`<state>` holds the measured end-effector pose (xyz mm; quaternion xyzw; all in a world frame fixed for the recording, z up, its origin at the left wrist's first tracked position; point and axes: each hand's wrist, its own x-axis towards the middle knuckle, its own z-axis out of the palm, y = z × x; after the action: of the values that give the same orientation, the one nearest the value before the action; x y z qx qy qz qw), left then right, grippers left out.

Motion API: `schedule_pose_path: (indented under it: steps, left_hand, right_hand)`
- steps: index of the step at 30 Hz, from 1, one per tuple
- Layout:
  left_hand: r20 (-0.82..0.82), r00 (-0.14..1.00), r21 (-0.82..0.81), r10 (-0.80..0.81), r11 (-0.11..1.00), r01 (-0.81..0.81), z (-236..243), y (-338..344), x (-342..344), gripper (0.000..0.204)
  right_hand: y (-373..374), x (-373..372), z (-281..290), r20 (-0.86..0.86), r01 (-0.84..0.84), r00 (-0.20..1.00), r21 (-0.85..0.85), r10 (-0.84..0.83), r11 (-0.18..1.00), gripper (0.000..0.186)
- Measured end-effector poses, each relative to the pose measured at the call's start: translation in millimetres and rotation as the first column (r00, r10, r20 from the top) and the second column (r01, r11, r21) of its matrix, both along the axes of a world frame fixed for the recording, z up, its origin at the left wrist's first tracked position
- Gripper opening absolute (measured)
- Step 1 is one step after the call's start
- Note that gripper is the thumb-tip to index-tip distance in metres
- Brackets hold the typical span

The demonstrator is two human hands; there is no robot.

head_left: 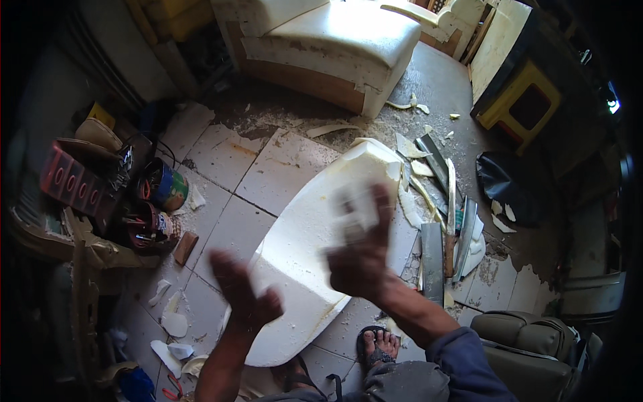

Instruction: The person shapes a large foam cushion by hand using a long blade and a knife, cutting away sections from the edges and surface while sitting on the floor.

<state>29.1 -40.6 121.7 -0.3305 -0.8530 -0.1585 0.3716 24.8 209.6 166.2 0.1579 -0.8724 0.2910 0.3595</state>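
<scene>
The big white foam piece [301, 221] lies on the floor tiles [251, 174] in front of me, with one end by my feet [380, 345]. My left hand [249, 298] is over the left edge of the foam, with the thumb spread away and nothing in it. I can't tell if it touches the foam. My right hand [358, 268] is over the middle of the foam, all blurry. A pale, blurry thing [351, 211] is by its fingers, but I can't tell if I grip it.

To the right of the foam are flat gray strips [433, 258], a long stick [450, 241] and white scraps [408, 147]. Farther right of it is a black bag [502, 184]. To the left of the foam are a wood block [186, 248] and a green and blue can [175, 191]. Past its far end is a white seat [335, 43].
</scene>
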Motion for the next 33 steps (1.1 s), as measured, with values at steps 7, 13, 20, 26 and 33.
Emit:
schedule_pose_path:
  steps: [7,13,20,26,33]
  left_hand:
    - [0.82,0.489,-0.241,0.298,0.954,-0.177,-90.7,-4.9,39.2,0.064]
    - [0.923,0.047,-0.335,0.383,0.857,-0.392,-59.2,-69.3,47.0,0.065]
    - [0.954,-0.085,-0.291,0.289,0.814,-0.502,-90.5,-90.5,77.8,0.072]
    - [0.767,-0.098,0.207,-0.634,0.39,-0.897,-114.8,-123.4,184.6,0.068]
    - [0.431,0.271,0.387,-0.861,-0.095,-0.917,-136.2,-103.7,250.1,0.075]
  right_hand:
    - [6.8,54.7,-180.2,0.721,-0.268,0.682,0.401,-0.121,0.876,0.07]
    - [80.6,-32.6,-124.8,0.65,-0.143,0.707,0.517,-0.278,0.844,0.059]
    - [-93.5,14.5,-159.8,0.685,-0.606,0.57,-0.022,0.453,0.795,0.084]
    - [1.7,114.8,-91.8,0.37,-0.258,0.882,-0.141,0.293,0.956,0.042]
    - [178.5,233.1,-181.9,0.749,0.566,0.022,0.537,-0.662,0.626,0.095]
